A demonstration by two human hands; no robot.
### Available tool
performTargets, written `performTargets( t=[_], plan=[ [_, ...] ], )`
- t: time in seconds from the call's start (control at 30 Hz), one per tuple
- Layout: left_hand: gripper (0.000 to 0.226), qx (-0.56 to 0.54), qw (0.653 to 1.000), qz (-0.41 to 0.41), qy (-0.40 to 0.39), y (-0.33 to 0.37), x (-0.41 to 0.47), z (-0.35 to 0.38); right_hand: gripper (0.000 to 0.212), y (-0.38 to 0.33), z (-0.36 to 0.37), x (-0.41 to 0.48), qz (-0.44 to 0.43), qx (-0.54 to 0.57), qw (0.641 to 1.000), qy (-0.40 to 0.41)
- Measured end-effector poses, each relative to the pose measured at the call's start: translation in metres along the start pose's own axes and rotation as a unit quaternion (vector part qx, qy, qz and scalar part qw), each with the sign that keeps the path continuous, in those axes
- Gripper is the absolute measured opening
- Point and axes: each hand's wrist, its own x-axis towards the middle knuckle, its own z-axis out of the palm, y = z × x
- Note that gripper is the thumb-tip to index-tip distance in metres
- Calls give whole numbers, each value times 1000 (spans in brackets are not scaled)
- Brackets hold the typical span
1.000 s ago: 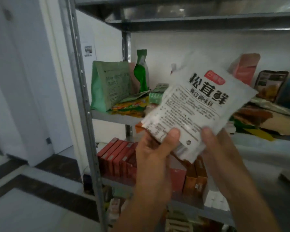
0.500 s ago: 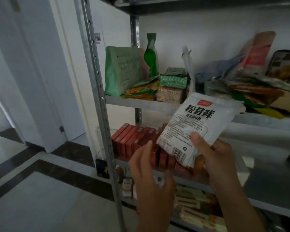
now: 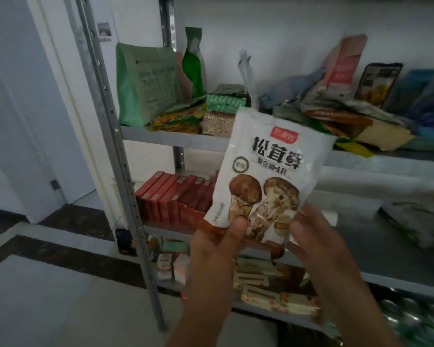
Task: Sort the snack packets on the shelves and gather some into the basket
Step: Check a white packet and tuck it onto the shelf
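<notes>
1. A white packet (image 3: 271, 171) printed with mushrooms is held up in front of a metal shelf (image 3: 173, 140), clear of the loose packets piled on it and above the row of red boxes (image 3: 176, 196) one level down. No basket is seen in this view.
2. The lower left corner is pinched by the left hand (image 3: 216, 249), with the thumb pressed on the printed face and the fingers hidden behind.
3. The lower right edge is gripped by the right hand (image 3: 318, 244); its thumb lies at the edge and its fingers are hidden behind the packet.
4. The packet is judged to be light and soft. Its glossy film is likely slick and easily creased, and the filling probably shifts when it is tipped.
5. It is best taken by a sealed edge or corner, where the film is flat and stiffer, rather than by the bulging middle.
6. The long axis stands nearly upright, with the top leaning slightly right. The printed front is turned towards the camera, the top seal is up and the bottom seal is at the hands.
</notes>
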Motion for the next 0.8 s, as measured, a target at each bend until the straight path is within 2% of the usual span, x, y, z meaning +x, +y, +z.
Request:
performTargets(
  t=[0.1, 0.13, 0.17, 0.2, 0.27, 0.3, 0.33, 0.4, 0.43, 0.5, 0.53, 0.57, 0.6, 0.63, 0.67, 0.7, 0.73, 0.77, 0.8],
  plan=[
    [29, -44, 992, -95, -75, -6, 11, 12, 68, -9, -15, 12, 47, 45, 998, 9],
    [37, -28, 988, -118, -95, -8, 20, 12, 68, -17, -16, 16, 50, 53, 997, 33],
    [49, 2, 986, -127, -105, -7, 29, 16, 60, -21, -19, 21, 43, 49, 996, 57],
    [58, 43, 987, -116, -103, -9, 38, 16, 45, -28, -19, 24, 29, 46, 996, 77],
    [68, 127, 989, -38, -69, -15, 49, 17, 15, -35, -19, 30, -25, 13, 995, 90],
    [69, 190, 980, 30, -41, -18, 50, 16, 15, -34, -18, 34, -63, -24, 991, 113],
    [67, 277, 953, 124, -19, -22, 50, 11, 23, -37, -13, 37, -104, -79, 983, 128],
    [59, 443, 842, 307, -31, -32, 52, 7, 33, -42, -3, 40, -170, -184, 953, 171],
    [60, 487, 790, 367, -59, -35, 52, 10, 34, -44, 1, 42, -192, -202, 943, 182],
    [58, 526, 741, 413, -55, -40, 58, 26, 36, -53, 9, 41, -206, -217, 938, 174],
    [49, 516, 745, 422, -36, -39, 63, 32, 39, -62, 14, 40, -204, -215, 943, 149],
    [42, 486, 765, 422, -3, -36, 69, 35, 42, -67, 16, 41, -194, -196, 957, 93],
    [36, 430, 812, 395, 20, -28, 75, 34, 46, -72, 16, 41, -166, -174, 971, 17],
    [30, 361, 871, 334, 18, -16, 81, 34, 54, -74, 16, 44, -149, -181, 971, -39],
    [26, 289, 927, 241, 17, -4, 88, 33, 52, -72, 13, 48, -153, -218, 963, -46],
    [23, 219, 964, 149, -16, 8, 92, 33, 45, -70, 9, 55, -176, -253, 951, 3],
    [23, 165, 980, 90, -65, 14, 97, 32, 43, -71, 5, 61, -188, -267, 943, 61],
    [25, 85, 988, 34, -122, 21, 100, 31, 48, -73, 3, 65, -195, -255, 939, 123],
    [24, 6, 981, -20, -191, 28, 105, 32, 52, -74, 4, 69, -171, -214, 950, 153]
  ],
)
